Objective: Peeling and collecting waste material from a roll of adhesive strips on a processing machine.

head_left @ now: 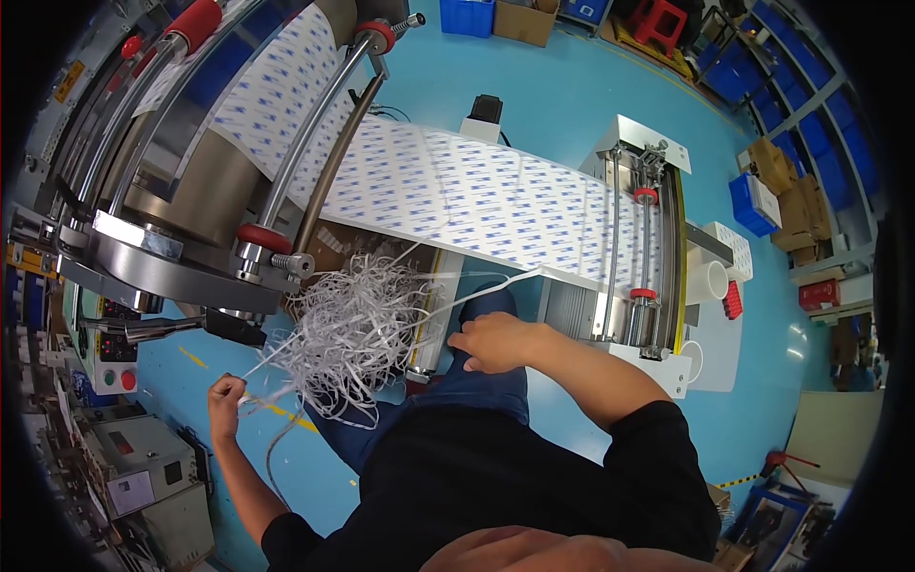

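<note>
Beneath printed web, strip tangle fronts cardboard box.

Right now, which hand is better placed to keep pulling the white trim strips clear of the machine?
Probably the left hand: it is closed on strands running from the tangle of white strips, out to the side. The right hand rests on the knee, touching only one thin strip.

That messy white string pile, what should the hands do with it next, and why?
Probably pull the strips clear. The left hand grips thin strips from the tangle of white trim hanging under the printed sheet; the right hand pinches another strip.
</note>
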Available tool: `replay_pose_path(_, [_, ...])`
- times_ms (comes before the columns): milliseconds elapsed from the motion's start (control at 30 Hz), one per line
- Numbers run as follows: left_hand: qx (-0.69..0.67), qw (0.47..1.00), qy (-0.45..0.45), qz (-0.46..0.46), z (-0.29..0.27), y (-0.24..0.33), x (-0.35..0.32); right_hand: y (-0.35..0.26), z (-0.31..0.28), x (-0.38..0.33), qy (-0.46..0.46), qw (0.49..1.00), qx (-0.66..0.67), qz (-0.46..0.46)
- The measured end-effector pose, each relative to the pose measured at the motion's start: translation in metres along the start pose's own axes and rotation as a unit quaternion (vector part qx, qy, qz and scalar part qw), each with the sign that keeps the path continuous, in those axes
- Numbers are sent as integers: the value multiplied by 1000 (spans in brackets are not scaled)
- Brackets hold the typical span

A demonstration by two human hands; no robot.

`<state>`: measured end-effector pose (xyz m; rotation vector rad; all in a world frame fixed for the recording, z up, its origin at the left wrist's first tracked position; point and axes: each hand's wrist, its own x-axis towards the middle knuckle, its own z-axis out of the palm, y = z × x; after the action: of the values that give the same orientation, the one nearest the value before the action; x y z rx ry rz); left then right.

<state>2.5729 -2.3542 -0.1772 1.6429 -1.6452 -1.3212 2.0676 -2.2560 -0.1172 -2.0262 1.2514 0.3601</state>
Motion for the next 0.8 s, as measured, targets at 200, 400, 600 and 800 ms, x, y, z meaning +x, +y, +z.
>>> replay_pose_path(200, [-339,929,132,-64,-54,-117,29,-22,-22,50,5,1000,-3,-7])
replay_pose_path(400, [-440,870,203,-92,-50,-145,27,-22,-22,56,3,1000,-2,-11])
replay_pose_path(600, [-493,810,286,-141,-52,-142,32,-23,-22,55,8,1000,-2,-10])
replay_pose_path(800, [-496,794,321,-143,-57,-141,21,-57,-30,44,36,999,-20,28])
